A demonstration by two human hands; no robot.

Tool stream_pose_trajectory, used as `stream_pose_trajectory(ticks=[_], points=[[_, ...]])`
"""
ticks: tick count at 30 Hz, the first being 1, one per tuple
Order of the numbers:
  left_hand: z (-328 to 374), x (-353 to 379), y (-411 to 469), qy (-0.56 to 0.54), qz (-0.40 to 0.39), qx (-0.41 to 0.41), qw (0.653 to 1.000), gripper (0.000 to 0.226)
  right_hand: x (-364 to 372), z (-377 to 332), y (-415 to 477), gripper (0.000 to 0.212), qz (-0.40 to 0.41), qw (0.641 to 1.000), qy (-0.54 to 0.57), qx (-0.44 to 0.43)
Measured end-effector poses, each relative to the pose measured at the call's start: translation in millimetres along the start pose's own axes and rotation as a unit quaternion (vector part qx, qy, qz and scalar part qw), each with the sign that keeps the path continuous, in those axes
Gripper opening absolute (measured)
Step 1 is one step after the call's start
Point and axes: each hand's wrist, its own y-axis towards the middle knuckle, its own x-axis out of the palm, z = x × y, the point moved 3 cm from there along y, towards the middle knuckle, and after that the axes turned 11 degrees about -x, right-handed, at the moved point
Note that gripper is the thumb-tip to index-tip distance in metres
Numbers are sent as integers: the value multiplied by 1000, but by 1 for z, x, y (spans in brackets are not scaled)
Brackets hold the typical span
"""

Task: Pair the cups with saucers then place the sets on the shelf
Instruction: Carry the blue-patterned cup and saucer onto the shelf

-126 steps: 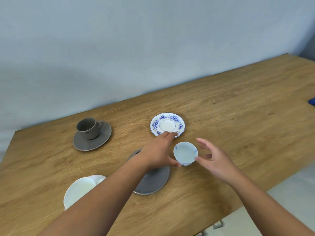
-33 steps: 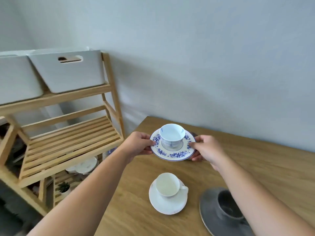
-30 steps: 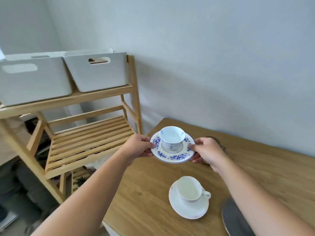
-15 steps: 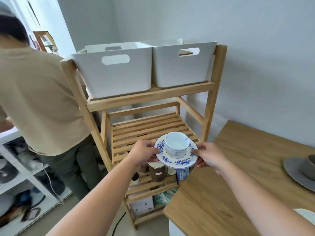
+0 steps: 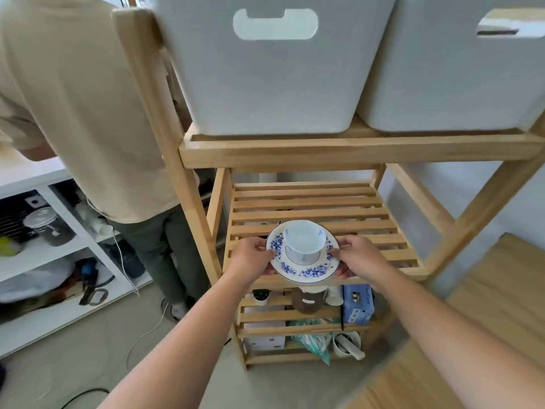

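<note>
- The cup, white with a bit of blue, sits upright in the middle of the blue-flowered saucer, just below the centre of the frame.
- Left hand is pinching the saucer's left rim, thumb on top and the other fingers tucked under.
- Right hand does the same on the right rim, thumb over the edge, fingers below.
- The set is over the front edge of the wooden shelf, at its slatted middle tier. Can't really tell if the saucer is touching the slats or hanging just above them, the angle hides the underside.
- Up on the top tier there are two white bins with cut-out handles, side by side, filling the upper part of the frame.
- Lower tiers below the hands: a brown jar, a blue box, a small plant pot, some paper cups, all kind of crammed in.
- Lower right corner shows a slice of the wooden desk.
- At upper left, another person in a beige shirt stands with their back to the camera, next to a white shelving unit with clutter in it at the left edge.
</note>
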Motion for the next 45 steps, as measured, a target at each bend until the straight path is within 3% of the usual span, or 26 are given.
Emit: stream_pose_trajectory(ticks=[10, 23, 25, 28, 30, 34, 45], points=[[-17, 8, 86, 48, 108, -28, 993, 32, 40, 28, 94, 23, -11, 999, -33, 34], [-22, 8, 116, 90, 132, -25, 987, 27, 50, 46, 122, 22, 9, 998, -56, 14], [-21, 11, 113, 112, 143, -6, 983, 32, 49, 44, 119, 27, 31, 996, -79, -4], [-24, 14, 101, 193, 169, 111, 960, 55, 45, 39, 105, 44, 69, 985, -138, -75], [-33, 17, 92, 245, 156, 176, 941, 71, 47, 40, 91, 61, 33, 977, -175, -116], [-60, 23, 88, 364, 123, 202, 901, 87, 54, 50, 72, 89, -57, 961, -241, -126], [-53, 27, 111, 380, 132, 179, 898, 82, 62, 49, 90, 84, -25, 946, -292, -141]])
